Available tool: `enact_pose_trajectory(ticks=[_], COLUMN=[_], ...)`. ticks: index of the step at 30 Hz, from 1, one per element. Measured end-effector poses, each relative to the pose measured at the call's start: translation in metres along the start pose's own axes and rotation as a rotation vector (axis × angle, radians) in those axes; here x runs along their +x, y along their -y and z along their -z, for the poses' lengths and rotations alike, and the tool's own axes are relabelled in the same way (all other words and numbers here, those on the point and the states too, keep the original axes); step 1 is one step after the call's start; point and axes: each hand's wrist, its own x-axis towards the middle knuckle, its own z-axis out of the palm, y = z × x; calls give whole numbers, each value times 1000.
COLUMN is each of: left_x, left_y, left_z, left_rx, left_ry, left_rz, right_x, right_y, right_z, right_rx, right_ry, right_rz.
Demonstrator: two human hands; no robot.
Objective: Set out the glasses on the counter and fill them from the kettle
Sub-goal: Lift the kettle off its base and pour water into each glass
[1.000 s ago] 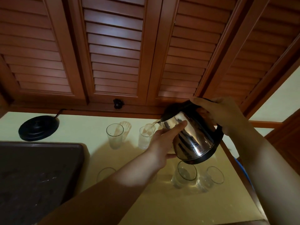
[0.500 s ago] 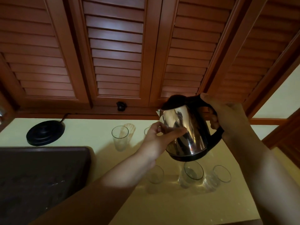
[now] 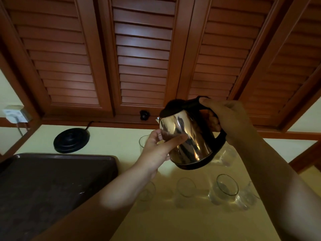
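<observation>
The steel kettle (image 3: 189,136) with a black lid and handle hangs nearly upright above the yellow counter (image 3: 191,223). My right hand (image 3: 232,119) grips its handle, and my left hand (image 3: 156,150) cups its lower left side. No water runs from the spout. Clear glasses stand in a near row below the kettle: one (image 3: 185,186) in the middle, one (image 3: 225,186) to the right, one (image 3: 147,190) partly behind my left forearm. A far glass (image 3: 142,141) peeks out left of my left hand, and another (image 3: 225,157) shows behind the kettle's base.
The black round kettle base (image 3: 71,140) sits at the back left, its cord running to the wall. A dark brown tray (image 3: 52,180) fills the counter's left side. Louvred wooden cabinet doors with a black knob (image 3: 143,115) hang above. A wall socket (image 3: 14,113) is far left.
The kettle has tipped back from pouring into a far glass to nearly upright and risen a little. Both hands stay on it.
</observation>
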Motion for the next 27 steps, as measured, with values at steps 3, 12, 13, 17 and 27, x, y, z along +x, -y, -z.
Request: enact_pose_trajectory(ticks=[3, 12, 13, 17, 27], left_x=[0, 0, 1, 4, 2], left_y=[6, 19, 20, 20, 24], left_z=[8, 10, 10, 7, 4], left_rx=[-45, -203, -226, -274, -318], left_ry=[-31, -12, -11, 10, 52], left_rz=[41, 173, 194, 239, 234], right_x=[2, 9, 10, 17, 29], right_y=[3, 14, 15, 21, 23], right_z=[-15, -39, -40, -41, -44], right_rx=[-55, -229, -257, -358, -458], right_ry=[26, 55, 55, 64, 125], right_rz=[-27, -120, -132, -143, -166])
